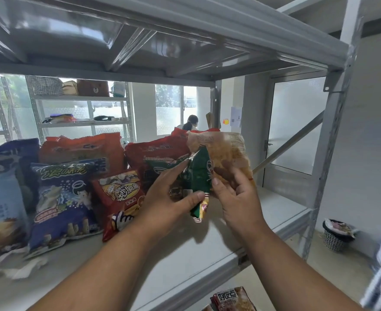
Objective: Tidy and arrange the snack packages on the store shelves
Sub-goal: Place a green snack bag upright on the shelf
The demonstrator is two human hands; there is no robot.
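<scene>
My left hand (171, 196) grips a green snack pack (198, 178) from the left, thumb across its lower front. My right hand (236, 198) holds an orange-tan snack bag (225, 151) upright just behind and to the right of the green pack. Both packs hang above the white shelf board (185, 254). To the left on the shelf stand a red corn-snack bag (120, 196), a blue bag (66, 198), a pale blue bag (1, 198), and red bags (81, 149) behind them.
The grey steel shelf above (162, 41) hangs low overhead, and an upright post (333, 131) stands at the right. Crumpled white paper (16, 265) lies at the shelf's front left. A brown snack box (232, 299) sits below. A mesh bin (335, 234) is on the floor.
</scene>
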